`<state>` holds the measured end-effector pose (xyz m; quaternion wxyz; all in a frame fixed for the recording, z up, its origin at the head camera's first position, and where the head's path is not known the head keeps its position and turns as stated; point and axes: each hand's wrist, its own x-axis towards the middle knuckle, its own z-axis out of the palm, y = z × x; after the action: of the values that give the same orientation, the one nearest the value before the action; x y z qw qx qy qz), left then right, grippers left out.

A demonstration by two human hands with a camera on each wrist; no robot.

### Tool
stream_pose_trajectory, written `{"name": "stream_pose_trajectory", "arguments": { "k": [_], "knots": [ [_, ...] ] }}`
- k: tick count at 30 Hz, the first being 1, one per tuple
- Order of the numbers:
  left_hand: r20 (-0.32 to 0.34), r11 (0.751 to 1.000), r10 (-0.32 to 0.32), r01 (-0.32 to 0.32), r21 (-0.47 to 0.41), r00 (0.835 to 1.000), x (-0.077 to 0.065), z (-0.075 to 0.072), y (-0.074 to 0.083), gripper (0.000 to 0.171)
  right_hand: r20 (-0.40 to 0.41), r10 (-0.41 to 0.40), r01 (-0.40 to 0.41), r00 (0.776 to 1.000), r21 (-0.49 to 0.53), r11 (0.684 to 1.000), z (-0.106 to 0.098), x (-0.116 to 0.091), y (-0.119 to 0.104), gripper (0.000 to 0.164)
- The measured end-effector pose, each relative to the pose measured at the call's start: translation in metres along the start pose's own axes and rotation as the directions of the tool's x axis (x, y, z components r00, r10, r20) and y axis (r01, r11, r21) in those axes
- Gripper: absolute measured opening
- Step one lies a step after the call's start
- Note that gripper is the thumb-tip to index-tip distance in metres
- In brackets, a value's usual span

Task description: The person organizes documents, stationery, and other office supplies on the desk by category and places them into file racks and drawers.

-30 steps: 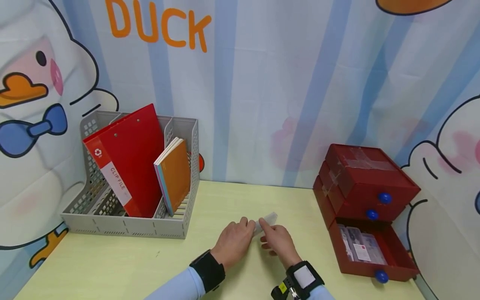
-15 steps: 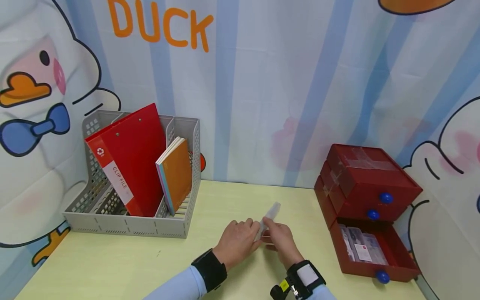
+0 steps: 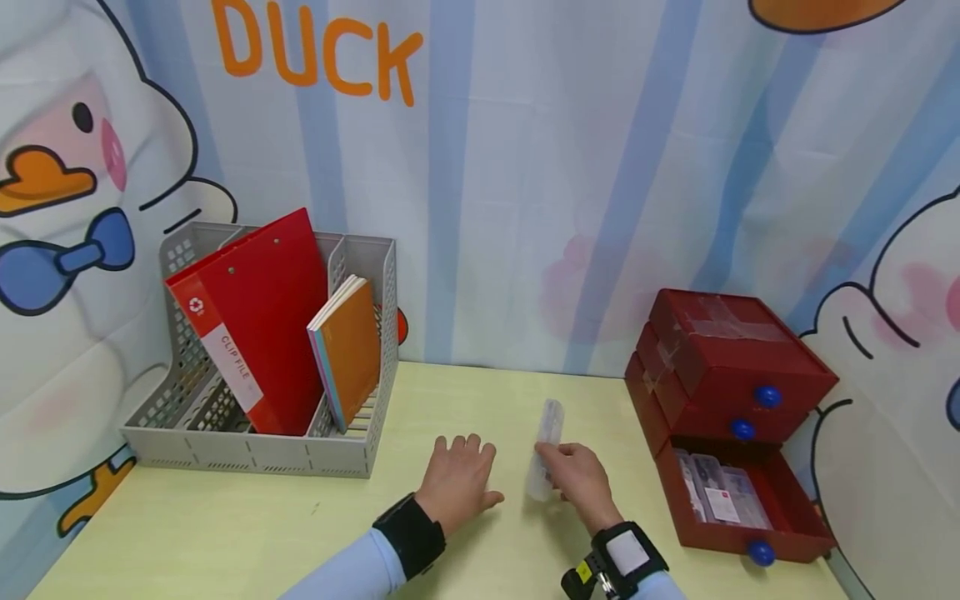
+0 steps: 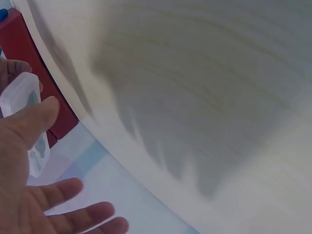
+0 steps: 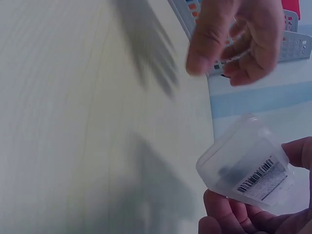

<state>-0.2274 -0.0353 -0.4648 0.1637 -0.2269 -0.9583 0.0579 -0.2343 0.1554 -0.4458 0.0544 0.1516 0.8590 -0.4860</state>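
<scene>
My right hand [image 3: 581, 483] holds a clear plastic case [image 3: 550, 423] between thumb and fingers, tilted up on its narrow side above the table. A barcode label shows on the case [image 5: 248, 165] in the right wrist view, with something dark faintly visible through the plastic. To its left, my left hand [image 3: 457, 483] hovers over the table with fingers spread and nothing in them. The left wrist view shows the left hand's thumb [image 4: 36, 119] overlapping the case [image 4: 39, 151], with the right hand partly visible behind.
At right stands a dark red drawer box [image 3: 738, 350] with blue knobs; its bottom drawer [image 3: 798, 521] is pulled out and holds several clear cases [image 3: 738, 492]. At left, a grey rack [image 3: 247, 454] holds a red clip file [image 3: 270, 325] and notebooks [image 3: 352, 354].
My left hand has let go of the clear case and drawn back left, fingers spreading. The right hand keeps the case and has moved slightly right, turning it more upright.
</scene>
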Motion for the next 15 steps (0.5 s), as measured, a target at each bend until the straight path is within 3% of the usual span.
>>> {"name": "stream_pose_trajectory", "arguments": {
  "k": [5, 11, 15],
  "knots": [
    [0.041, 0.997, -0.045, 0.043, 0.066, 0.998, -0.005, 0.002, -0.004, 0.061, -0.027, -0.037, 0.034, 0.999, -0.102, 0.994, -0.015, 0.002, 0.001, 0.061],
    [-0.011, 0.991, -0.044, 0.045, 0.123, 0.999, -0.009, 0.001, -0.007, 0.059, -0.042, -0.067, 0.056, 0.997, -0.227, 0.972, -0.046, 0.004, 0.007, 0.059],
    [-0.005, 0.990, -0.040, 0.040, 0.133, 0.999, -0.008, -0.001, -0.007, 0.059, -0.040, -0.074, 0.060, 0.996, -0.286, 0.956, -0.071, 0.005, 0.015, 0.058]
  ]
}}
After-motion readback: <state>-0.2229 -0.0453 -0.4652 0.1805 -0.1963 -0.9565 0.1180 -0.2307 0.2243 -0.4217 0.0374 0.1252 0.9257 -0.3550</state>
